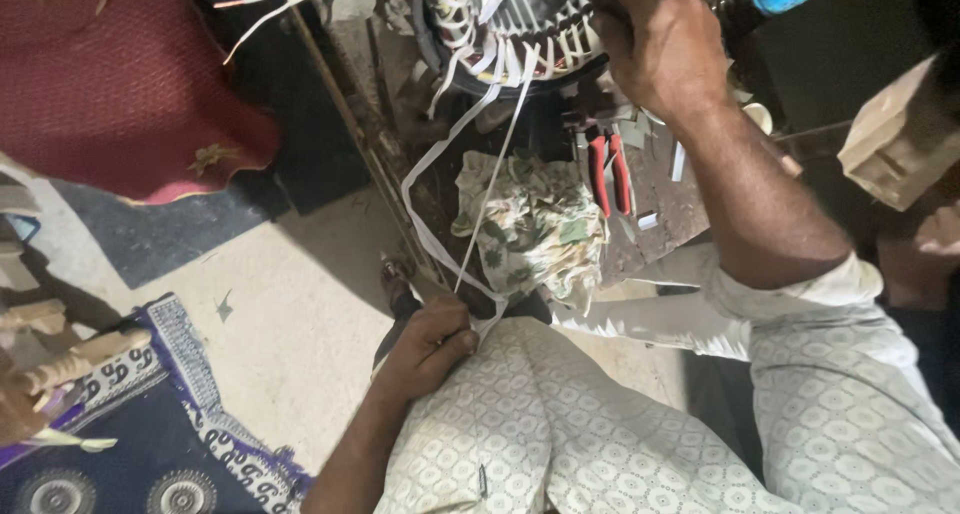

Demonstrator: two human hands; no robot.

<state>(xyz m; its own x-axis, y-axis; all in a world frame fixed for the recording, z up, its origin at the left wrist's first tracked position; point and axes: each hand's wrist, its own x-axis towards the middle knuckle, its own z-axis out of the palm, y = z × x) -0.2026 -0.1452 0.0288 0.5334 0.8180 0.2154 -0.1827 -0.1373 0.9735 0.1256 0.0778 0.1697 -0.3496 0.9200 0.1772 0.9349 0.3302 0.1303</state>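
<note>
Down by the knee, the left hand [432, 342] is clamped on the white tape [428, 229]. Up top, the right hand [655, 36] grips the motor [510, 24]. Best to keep the tape tight and flat, I think, clear of the red pliers [608, 171].

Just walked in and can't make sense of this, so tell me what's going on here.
A seated person is working on a motor stator on a cluttered bench. The right hand rests on the stator's rim, while the left hand, down by the knee, pulls a white tape running from the windings. Red-handled pliers and a patterned cloth lie on the bench.
</note>
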